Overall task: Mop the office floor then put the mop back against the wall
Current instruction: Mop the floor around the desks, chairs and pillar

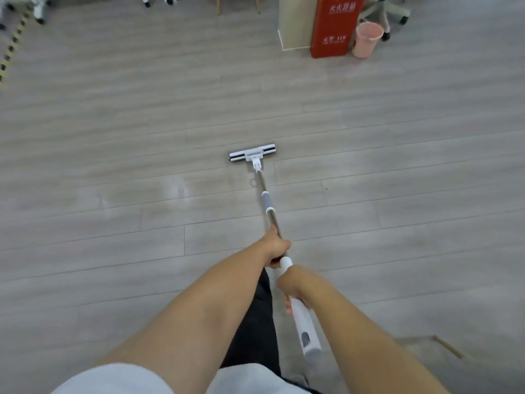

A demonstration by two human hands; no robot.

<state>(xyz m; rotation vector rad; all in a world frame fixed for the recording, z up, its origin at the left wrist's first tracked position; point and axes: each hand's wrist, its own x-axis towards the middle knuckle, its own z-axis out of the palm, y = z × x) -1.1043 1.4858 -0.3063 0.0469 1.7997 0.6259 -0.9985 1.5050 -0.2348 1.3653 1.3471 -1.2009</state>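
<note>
A mop with a flat white and black head [252, 155] lies pressed on the grey plank floor [113, 123] ahead of me. Its metal pole [268, 204], with a grey sleeve, runs back to a white handle [305, 322]. My left hand [277, 247] grips the pole just above the white handle. My right hand [291, 288] grips the white handle lower down, close to my body. A paler damp patch shows on the floor left of the pole.
A red fire-equipment box [333, 27] and a pink waste bin [366, 39] stand at the far right beside a beige panel. Chair casters [395, 21] sit behind the bin and along the far left. Yellow-black tape [12, 44] marks the left edge.
</note>
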